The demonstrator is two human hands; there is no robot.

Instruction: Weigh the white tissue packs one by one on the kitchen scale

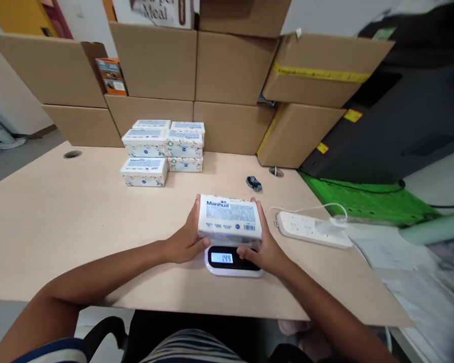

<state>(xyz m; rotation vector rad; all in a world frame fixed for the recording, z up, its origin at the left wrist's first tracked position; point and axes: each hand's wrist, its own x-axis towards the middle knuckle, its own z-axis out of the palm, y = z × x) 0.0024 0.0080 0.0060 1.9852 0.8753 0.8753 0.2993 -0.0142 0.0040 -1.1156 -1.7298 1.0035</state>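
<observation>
A tissue pack (230, 217) is above the back part of a small white scale (234, 272) near the front edge of the worktop (98, 217); whether it rests on the scale or is held just over it, I cannot tell. Its long axis runs left to right, roughly along that front edge, with the printed broad face up and the lettering upright to the wearer. The left hand (185, 242) grips its left end and the right hand (270, 252) its right end, fingers closed around the sides, the right thumb lying over the scale's dark panel. Blue print on the pack reads "Manhua", with a barcode at lower right; the lit display (222, 258) seems to show 144. Farther back on the left, similar packs (144, 171) are stacked with long axes also crosswise, "Manhua" legible on the front one. Behind them stand cardboard boxes (153, 63), their contents hidden; a small orange carton (113, 78) sits between two of them, and a white carton (155, 12) on top reads "Meal". At right, a white power strip (298, 227) holds a plug (331, 225).
</observation>
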